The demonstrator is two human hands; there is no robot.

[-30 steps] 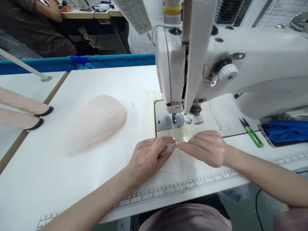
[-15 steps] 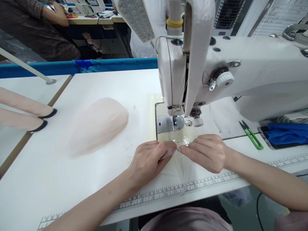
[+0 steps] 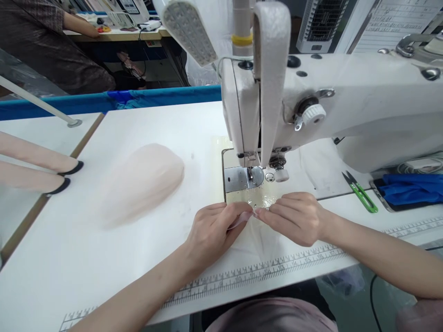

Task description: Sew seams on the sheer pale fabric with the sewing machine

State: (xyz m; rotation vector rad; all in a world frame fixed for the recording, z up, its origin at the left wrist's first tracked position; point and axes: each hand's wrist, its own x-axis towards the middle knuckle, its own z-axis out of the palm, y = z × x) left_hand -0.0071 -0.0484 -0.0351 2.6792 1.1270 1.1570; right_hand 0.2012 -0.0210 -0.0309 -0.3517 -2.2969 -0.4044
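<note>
Room between right hand and snips

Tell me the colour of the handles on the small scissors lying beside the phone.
The handles are green, seen in the head view, the only one.

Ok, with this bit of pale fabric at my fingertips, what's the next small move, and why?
I'd probably ease it forward toward the presser foot: the left hand pinches the pale fabric, the right hand has its fingertips at the end, and both sit just on the near side of the foot, with none visibly under it.
</note>
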